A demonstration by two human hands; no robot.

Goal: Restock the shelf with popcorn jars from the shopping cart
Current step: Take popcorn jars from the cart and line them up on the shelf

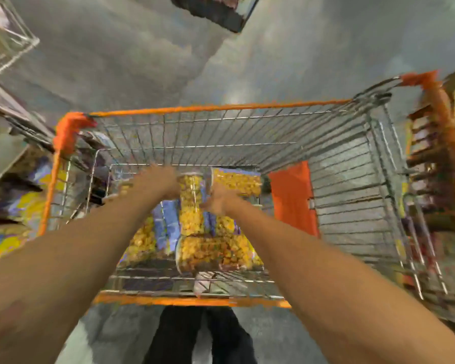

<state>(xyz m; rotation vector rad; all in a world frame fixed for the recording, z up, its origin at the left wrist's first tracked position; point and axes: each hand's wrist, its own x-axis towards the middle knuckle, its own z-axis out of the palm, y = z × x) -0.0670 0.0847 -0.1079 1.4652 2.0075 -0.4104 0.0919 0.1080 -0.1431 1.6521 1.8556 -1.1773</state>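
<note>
Several clear popcorn jars with blue labels lie in the wire shopping cart, which has orange trim. Both my arms reach down into it. My right hand grips the near end of a popcorn jar that lies crosswise at the far end of the pile. My left hand presses against the side of a long jar in the middle. Motion blur hides whether its fingers are closed around it. Another jar lies nearest me, and one more lies to its left.
Shelves with yellow and blue packs stand close on the left of the cart. A rack of brown and orange goods stands on the right. An orange flap hangs inside the cart's right wall. Grey floor lies beyond, and my dark trousers are below.
</note>
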